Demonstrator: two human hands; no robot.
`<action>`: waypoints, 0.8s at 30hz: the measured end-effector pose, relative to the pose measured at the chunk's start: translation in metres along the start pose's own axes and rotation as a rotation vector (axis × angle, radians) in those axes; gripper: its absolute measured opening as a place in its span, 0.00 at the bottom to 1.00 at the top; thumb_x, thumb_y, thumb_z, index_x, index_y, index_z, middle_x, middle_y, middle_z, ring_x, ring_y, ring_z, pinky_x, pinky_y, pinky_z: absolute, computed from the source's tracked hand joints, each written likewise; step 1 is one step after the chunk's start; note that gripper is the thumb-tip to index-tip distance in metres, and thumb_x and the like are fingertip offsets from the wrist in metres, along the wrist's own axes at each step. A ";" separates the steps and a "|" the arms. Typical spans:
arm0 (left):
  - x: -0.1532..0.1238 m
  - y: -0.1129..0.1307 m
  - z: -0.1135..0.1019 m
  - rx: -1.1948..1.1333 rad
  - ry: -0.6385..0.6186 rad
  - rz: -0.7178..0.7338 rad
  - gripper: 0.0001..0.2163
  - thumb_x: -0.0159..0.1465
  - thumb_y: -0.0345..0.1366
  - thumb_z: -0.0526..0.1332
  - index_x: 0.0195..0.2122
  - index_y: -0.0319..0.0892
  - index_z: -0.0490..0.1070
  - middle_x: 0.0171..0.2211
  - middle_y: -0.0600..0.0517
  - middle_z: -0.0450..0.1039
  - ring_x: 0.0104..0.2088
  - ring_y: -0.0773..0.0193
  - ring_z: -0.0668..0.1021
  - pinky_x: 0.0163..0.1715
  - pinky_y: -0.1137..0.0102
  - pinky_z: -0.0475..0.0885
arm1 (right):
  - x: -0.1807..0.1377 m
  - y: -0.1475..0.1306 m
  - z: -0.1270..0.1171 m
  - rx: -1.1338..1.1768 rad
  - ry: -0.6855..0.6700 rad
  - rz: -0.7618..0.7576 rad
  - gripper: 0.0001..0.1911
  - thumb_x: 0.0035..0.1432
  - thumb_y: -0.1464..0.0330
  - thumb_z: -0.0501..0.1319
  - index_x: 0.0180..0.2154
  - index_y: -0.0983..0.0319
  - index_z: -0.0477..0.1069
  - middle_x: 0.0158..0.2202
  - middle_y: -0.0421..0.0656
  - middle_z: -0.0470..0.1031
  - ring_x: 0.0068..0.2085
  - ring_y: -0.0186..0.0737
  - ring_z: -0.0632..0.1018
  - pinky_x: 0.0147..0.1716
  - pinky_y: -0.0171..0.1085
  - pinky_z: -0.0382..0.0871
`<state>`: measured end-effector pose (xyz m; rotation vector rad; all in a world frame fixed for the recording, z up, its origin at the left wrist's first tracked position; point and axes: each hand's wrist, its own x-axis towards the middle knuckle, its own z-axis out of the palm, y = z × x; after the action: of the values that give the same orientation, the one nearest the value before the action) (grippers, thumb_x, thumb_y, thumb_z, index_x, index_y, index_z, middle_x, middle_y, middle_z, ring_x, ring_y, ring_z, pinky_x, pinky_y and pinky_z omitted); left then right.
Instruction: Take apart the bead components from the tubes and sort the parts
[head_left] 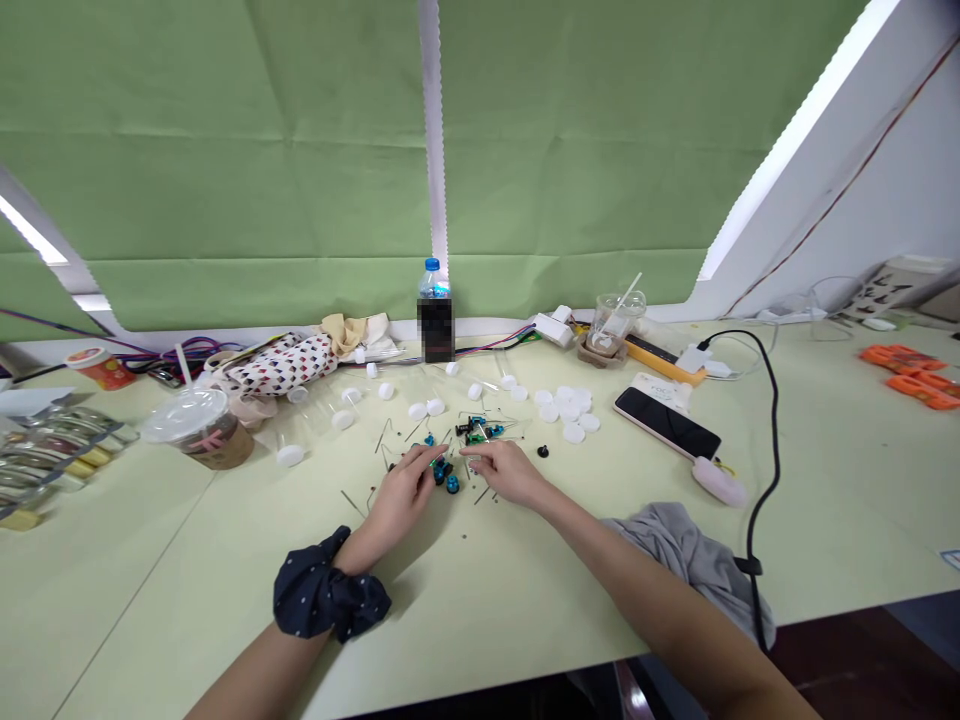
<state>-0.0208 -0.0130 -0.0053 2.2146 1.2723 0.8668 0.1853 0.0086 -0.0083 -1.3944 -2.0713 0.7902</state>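
Your worktop (525,600) is a pale yellow-green, and the hanging backdrop (225,150) is a stronger leaf green. The scrunchie (326,597) on your left wrist is navy, sprinkled with tiny white dots. The small parts (452,484) are teal-blue and black, and the round caps (568,410) are plain white. The pouch (281,365) carries a red, black and white diamond pattern. The phone (666,422) is black, the cloth (675,545) grey, the cable (772,440) black and the tools (911,375) orange.
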 end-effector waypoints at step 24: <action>0.007 -0.032 -0.010 0.277 0.265 -0.120 0.13 0.64 0.35 0.51 0.46 0.42 0.70 0.44 0.43 0.67 0.47 0.52 0.70 0.46 0.57 0.64 | 0.013 0.009 -0.003 -0.427 0.067 0.041 0.11 0.62 0.71 0.52 0.45 0.58 0.68 0.34 0.44 0.77 0.36 0.42 0.76 0.32 0.34 0.60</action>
<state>-0.0449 0.0094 -0.0167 2.2536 1.7238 1.0149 0.1885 0.0241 -0.0112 -1.6610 -2.2493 0.3167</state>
